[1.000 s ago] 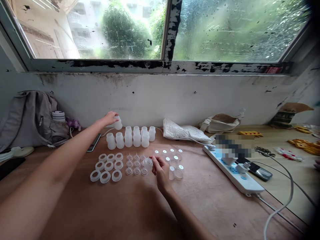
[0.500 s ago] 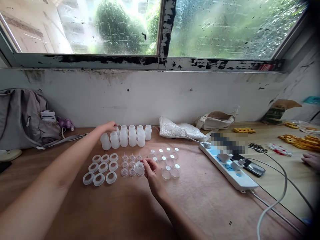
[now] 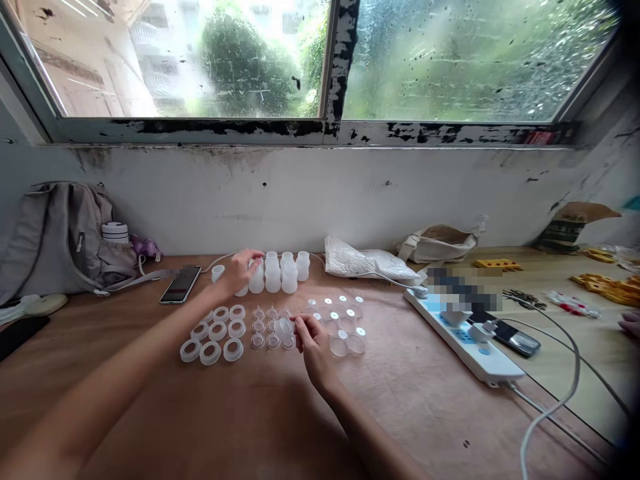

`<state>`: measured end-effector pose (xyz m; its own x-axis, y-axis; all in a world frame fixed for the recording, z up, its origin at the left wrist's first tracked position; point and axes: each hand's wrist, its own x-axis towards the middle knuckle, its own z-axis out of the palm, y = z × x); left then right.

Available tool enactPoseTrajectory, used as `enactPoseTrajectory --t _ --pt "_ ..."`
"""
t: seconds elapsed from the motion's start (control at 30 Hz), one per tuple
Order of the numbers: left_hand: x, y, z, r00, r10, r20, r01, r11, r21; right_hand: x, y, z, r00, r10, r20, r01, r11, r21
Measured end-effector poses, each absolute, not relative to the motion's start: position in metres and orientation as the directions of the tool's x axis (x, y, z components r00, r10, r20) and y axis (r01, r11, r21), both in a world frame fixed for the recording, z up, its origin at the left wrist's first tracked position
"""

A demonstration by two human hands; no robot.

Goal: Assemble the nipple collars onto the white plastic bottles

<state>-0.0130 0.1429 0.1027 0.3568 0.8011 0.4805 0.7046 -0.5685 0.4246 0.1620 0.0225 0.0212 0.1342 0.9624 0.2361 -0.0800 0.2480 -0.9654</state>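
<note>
My left hand (image 3: 239, 272) reaches over the left side of a group of small frosted bottles (image 3: 273, 279); its fingers curl at the top of one bottle, and part of the grip is hidden. Between the thumb and fingers of my right hand (image 3: 313, 340) is a clear round plastic piece (image 3: 284, 328), tilted over the small clear nipple-shaped parts (image 3: 258, 327). Several translucent rings (image 3: 217, 331) lie in rows to their left. On the right are clear round caps (image 3: 339, 345), with white discs among them.
A phone (image 3: 181, 285) lies left of the bottles, near a grey backpack (image 3: 60, 240). Behind are a white plastic packet (image 3: 365, 260) and a beige bag (image 3: 440, 241). A power strip (image 3: 465, 343) with cables lies right. Another person's hand (image 3: 630, 323) shows at the right edge.
My left hand has moved right along the bottles, uncovering the phone. My right hand still holds the clear piece, which has tilted slightly. The view has shifted a little.
</note>
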Motion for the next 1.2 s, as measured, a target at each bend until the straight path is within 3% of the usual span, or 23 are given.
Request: enactPoseTrajectory --t 0.13,0.4,0.6,0.97,1.2 --pt "0.009 0.062 0.057 0.349 0.77 0.533 0.499 -0.635 0.59 0.158 0.022 0.02 0.104 0.965 0.24 -0.104 0.251 -0.962" --pt "0.008 0.012 0.008 0.201 0.835 0.512 0.439 -0.544 0.715 0.151 0.022 0.01 -0.06 0.958 0.28 -0.108 0.273 -0.956" --pt "-0.005 0.016 0.005 0.302 0.779 0.55 0.481 -0.622 0.617 0.148 0.022 0.005 -0.221 0.945 0.242 0.002 0.248 -0.969" --pt "-0.008 0.019 0.002 0.383 0.742 0.551 0.665 -0.635 0.393 0.143 0.024 -0.006 -0.234 0.912 0.337 0.184 0.382 -0.906" --pt "-0.014 0.026 -0.002 0.424 0.715 0.556 0.678 -0.657 0.328 0.148 0.03 -0.014 -0.328 0.825 0.461 0.375 0.561 -0.738"
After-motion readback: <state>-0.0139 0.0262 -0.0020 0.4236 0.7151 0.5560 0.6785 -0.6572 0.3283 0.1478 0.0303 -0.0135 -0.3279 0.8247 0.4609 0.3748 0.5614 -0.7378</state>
